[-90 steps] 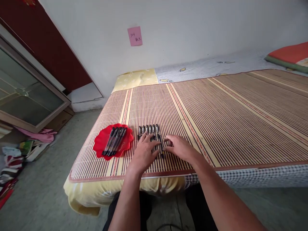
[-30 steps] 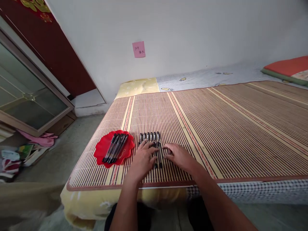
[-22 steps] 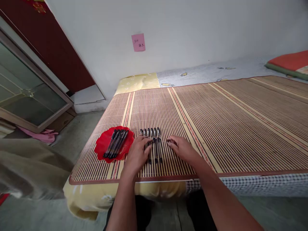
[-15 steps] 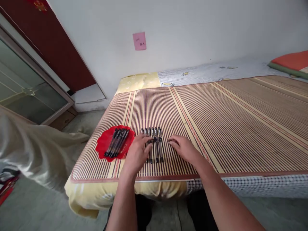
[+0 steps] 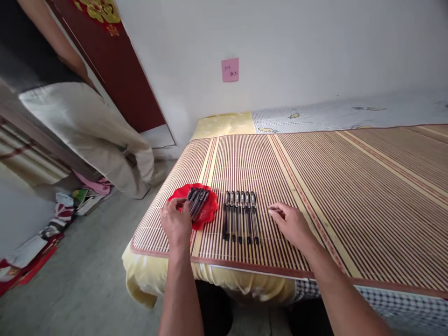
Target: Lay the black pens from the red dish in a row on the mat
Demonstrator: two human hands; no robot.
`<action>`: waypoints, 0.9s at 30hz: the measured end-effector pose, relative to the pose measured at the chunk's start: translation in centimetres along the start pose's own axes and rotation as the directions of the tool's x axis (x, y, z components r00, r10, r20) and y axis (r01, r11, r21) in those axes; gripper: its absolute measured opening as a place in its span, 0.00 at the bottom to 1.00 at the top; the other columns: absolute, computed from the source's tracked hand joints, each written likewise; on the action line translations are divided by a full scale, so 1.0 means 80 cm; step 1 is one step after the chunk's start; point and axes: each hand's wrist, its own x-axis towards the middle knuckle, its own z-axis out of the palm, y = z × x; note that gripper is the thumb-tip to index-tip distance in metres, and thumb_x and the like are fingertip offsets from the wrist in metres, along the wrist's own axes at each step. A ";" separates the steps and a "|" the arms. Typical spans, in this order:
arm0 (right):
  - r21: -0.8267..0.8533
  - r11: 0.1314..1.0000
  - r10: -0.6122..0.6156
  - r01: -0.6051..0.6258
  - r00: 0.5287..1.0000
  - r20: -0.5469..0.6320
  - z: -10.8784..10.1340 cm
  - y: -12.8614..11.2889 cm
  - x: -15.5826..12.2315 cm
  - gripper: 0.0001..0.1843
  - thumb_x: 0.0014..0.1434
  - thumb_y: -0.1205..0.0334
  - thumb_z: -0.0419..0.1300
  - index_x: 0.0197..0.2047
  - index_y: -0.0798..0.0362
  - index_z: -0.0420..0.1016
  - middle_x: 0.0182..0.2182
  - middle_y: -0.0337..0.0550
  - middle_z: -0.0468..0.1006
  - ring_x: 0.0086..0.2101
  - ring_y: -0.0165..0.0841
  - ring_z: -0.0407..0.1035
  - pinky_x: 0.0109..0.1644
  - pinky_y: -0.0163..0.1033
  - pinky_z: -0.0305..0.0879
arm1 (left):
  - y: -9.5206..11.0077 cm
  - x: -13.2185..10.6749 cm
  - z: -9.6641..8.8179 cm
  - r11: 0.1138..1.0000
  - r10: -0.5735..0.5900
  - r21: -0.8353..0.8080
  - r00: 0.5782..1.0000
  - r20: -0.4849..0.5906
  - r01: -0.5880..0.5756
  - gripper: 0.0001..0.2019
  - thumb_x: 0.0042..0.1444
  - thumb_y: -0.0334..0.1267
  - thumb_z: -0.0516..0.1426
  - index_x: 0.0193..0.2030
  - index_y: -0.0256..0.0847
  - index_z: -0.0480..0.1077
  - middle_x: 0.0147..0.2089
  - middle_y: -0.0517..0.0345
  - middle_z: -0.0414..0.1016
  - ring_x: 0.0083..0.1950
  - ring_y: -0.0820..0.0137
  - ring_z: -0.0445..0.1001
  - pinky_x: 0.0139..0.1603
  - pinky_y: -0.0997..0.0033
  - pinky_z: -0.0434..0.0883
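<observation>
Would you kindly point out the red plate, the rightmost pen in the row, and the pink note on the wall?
Red plate (image 5: 212, 206): head view, bare surface near its right edge.
Rightmost pen (image 5: 255, 219): head view, middle of its barrel.
Pink note (image 5: 230, 70): head view, centre of the paper.

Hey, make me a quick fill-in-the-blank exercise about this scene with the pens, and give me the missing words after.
1. Of the plate and the row of pens, the left hand is nearer the ____.
2. The right hand is to the ____ of that row.
3. The plate's colour is ____.
4. The note on the wall is ____ in colour.

Missing words: plate, right, red, pink.
</observation>
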 end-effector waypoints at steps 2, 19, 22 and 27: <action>-0.003 1.000 -0.004 0.004 1.000 -0.005 0.002 0.001 0.000 0.16 0.64 0.52 0.53 0.42 0.52 0.77 0.39 0.50 0.83 0.39 0.42 0.77 0.42 0.43 0.70 | -0.003 0.000 -0.001 0.999 -0.008 0.034 1.000 -0.011 0.008 0.09 0.60 0.41 0.57 0.39 0.41 0.78 0.40 0.49 0.79 0.45 0.56 0.76 0.53 0.54 0.71; 0.154 0.988 -0.010 0.025 0.995 -0.101 -0.005 -0.008 0.000 0.18 0.63 0.47 0.57 0.41 0.53 0.79 0.34 0.49 0.82 0.34 0.41 0.75 0.37 0.43 0.70 | 0.026 -0.006 0.010 0.978 -0.007 -0.205 0.986 0.168 0.042 0.06 0.57 0.40 0.60 0.35 0.40 0.75 0.35 0.51 0.79 0.39 0.58 0.76 0.42 0.59 0.71; 0.397 0.917 0.027 0.033 0.989 -0.143 -0.012 -0.026 -0.001 0.21 0.62 0.44 0.59 0.44 0.53 0.80 0.34 0.49 0.82 0.31 0.37 0.74 0.36 0.42 0.71 | 0.060 -0.025 0.012 0.744 0.132 -0.647 0.913 0.385 0.165 0.12 0.55 0.47 0.63 0.34 0.39 0.75 0.28 0.58 0.75 0.31 0.68 0.72 0.33 0.68 0.68; 0.703 0.711 0.050 -0.013 0.998 -0.032 -0.020 -0.051 -0.001 0.21 0.62 0.44 0.63 0.49 0.51 0.80 0.42 0.48 0.82 0.36 0.35 0.76 0.38 0.39 0.72 | 0.120 -0.072 0.029 0.480 0.344 -0.736 0.670 0.658 0.477 0.16 0.51 0.49 0.67 0.34 0.38 0.72 0.25 0.66 0.66 0.25 0.77 0.61 0.25 0.77 0.59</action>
